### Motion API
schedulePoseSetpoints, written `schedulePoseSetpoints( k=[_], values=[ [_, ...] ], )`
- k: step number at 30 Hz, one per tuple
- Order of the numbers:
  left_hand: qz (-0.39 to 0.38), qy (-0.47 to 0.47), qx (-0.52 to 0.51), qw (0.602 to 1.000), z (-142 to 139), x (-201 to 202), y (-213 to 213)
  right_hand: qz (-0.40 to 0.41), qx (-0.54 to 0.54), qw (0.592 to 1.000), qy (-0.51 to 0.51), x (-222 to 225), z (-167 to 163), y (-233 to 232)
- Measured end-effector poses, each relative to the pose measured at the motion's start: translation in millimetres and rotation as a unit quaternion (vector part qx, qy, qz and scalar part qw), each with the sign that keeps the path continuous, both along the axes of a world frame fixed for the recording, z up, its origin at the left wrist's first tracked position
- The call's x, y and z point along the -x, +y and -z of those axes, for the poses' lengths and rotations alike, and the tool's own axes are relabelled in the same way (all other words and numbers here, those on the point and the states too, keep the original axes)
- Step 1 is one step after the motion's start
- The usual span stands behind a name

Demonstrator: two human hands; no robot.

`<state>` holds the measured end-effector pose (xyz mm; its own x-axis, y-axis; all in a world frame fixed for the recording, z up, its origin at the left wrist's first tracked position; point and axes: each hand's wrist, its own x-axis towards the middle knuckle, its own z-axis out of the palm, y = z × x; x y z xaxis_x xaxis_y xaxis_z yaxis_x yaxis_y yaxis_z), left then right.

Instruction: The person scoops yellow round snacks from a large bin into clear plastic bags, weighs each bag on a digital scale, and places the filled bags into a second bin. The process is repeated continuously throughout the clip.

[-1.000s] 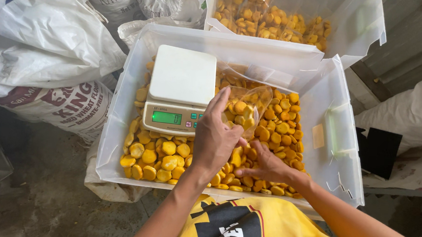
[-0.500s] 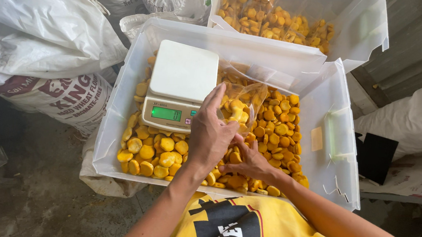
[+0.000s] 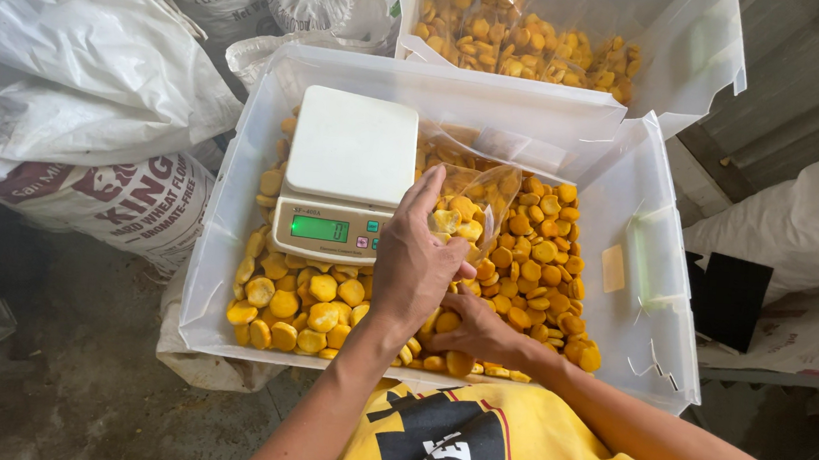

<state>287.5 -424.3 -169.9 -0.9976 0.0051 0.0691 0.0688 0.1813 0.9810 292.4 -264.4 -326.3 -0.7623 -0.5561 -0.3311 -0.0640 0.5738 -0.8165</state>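
Clear bag (image 3: 475, 201) of yellow pieces pinched by left hand (image 3: 417, 260); right hand (image 3: 480, 328) cupped below.

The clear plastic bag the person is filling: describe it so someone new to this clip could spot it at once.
Find the big translucent bin of yellow biscuits nearest the person. A white kitchen scale sits in it; just right of the scale, the left hand holds up the small clear bag. Its biscuits alone are wrapped and raised; the rest lie loose.
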Motion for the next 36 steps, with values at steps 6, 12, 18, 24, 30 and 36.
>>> schedulePoseSetpoints(
  k=[6, 12, 18, 24, 30, 36],
  values=[
    [0.004, 0.008, 0.018, 1.0, -1, 5, -6, 0.169, 0.1, 0.933, -0.303, -1, -51, 26],
    [0.015, 0.017, 0.016, 1.0, -2, 4, 1, 0.183, 0.33, 0.92, -0.104, 16, -161, 58],
    [0.021, -0.032, 0.044, 0.998, 3, -1, 6, 0.185, 0.201, 0.95, 0.153, 40, -210, 17],
    [0.006, -0.006, -0.005, 1.0, 8, -1, 0, 0.086, 0.051, 0.961, 0.257, 43, -189, -2],
    [0.012, -0.024, -0.011, 1.0, 9, -4, -3, 0.099, 0.029, 0.954, 0.282, 46, -203, 33],
    [0.031, 0.002, 0.033, 0.999, -7, 5, 7, -0.009, -0.06, 0.946, 0.32, 24, -185, 36]
  ],
)
